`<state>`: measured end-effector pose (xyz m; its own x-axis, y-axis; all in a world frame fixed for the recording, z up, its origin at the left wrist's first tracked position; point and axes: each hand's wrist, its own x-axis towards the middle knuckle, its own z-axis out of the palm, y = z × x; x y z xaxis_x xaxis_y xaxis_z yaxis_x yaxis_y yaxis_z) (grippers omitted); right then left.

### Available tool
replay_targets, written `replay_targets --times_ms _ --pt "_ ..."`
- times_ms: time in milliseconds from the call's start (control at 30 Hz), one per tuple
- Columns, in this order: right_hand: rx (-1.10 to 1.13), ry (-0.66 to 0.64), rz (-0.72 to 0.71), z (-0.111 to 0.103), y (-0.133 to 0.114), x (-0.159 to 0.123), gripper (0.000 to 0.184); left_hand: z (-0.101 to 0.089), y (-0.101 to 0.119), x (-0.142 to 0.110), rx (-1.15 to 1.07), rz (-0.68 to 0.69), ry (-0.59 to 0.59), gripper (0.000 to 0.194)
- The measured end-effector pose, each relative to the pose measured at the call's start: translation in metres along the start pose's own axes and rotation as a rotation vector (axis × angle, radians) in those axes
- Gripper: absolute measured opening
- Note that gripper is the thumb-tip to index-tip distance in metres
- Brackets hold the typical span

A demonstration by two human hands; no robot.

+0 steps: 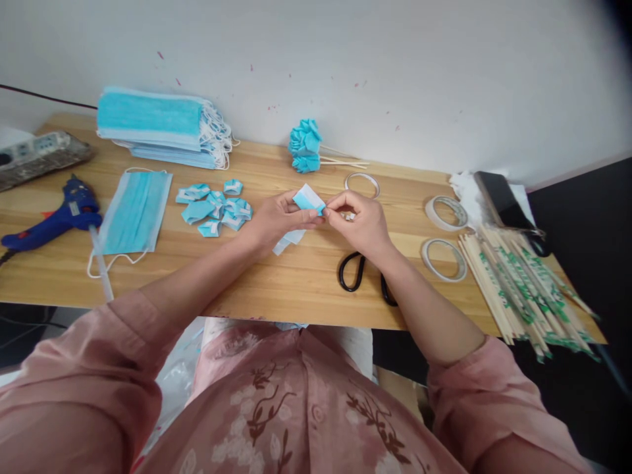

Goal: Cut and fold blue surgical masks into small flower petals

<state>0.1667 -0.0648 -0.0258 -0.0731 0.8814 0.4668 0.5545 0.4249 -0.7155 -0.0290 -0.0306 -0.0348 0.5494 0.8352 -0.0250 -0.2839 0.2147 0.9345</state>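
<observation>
Between my two hands is a small blue-and-white piece of mask fabric (309, 197). My left hand (281, 216) pinches its left and lower side. At its right corner, the thumb and fingertips of my right hand (359, 220) are closed on it. Under my left hand lies another pale cut piece (289, 241) on the table. To the left is a cluster of folded blue mask-fabric pieces (216, 205) with white strips on them. Black-handled scissors (351, 272) lie beneath my right forearm, their blades hidden. Some tiny white bits (349, 216) show by my right fingers.
Left on the wooden table (257, 283) are a blue glue gun (74, 209), a flat mask (137, 210) and a mask stack (153, 122). Blue fabric flowers (305, 145) on sticks lie behind. Rightward are tape rolls (444, 260), wrapped chopsticks (523, 283) and a phone (500, 199).
</observation>
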Motion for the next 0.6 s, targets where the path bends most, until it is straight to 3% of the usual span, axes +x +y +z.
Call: replay_targets --times_ms 367,433,600 --pt "0.074 -0.032 0.049 0.0007 -0.0029 0.0004 0.004 -0.0003 0.0020 -0.0007 0.023 0.003 0.078 0.042" --pt "0.091 -0.049 0.049 0.0006 -0.0034 0.0007 0.010 -0.0004 0.0018 -0.0008 0.032 -0.001 0.081 0.042" --pt "0.035 -0.077 -0.056 -0.0021 -0.0027 0.0016 0.004 -0.0004 0.0019 -0.0009 0.031 -0.023 0.022 0.042"
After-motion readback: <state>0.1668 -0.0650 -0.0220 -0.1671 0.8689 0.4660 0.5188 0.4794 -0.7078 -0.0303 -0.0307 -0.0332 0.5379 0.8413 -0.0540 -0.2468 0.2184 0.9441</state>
